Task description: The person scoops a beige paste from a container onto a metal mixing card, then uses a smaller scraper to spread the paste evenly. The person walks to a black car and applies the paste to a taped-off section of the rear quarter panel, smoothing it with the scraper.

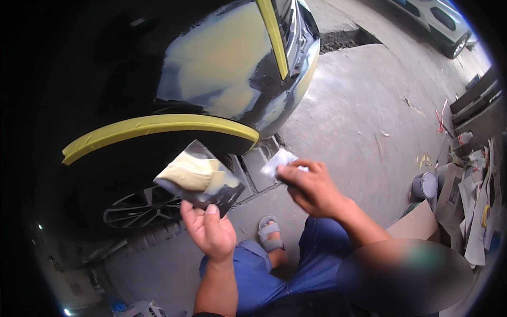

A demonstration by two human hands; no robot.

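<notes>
My left hand [212, 232] grips the near corner of a dark square putty board [232, 191], thumb on top. A thick mound of cream-yellow putty [190, 171] covers much of the board. To its right, my right hand [314, 185] pinches a small, flat, whitish putty spreader [280, 161], blurred so its edges are unclear. The two hands are apart, both in front of a black car [121, 68]. Tan filler [224, 47] with pale sanded margins lies over its rear side panel. Yellow trim [163, 123] follows the wheel arch.
Below the arch is a spoked wheel [142, 206]. Another yellow strip [274, 42] runs beside the rear light. On the right stand a bucket [424, 185], cardboard [414, 224] and paper scraps [475, 195]. A pit [348, 39] breaks the concrete floor; a white vehicle [438, 21] is parked beyond.
</notes>
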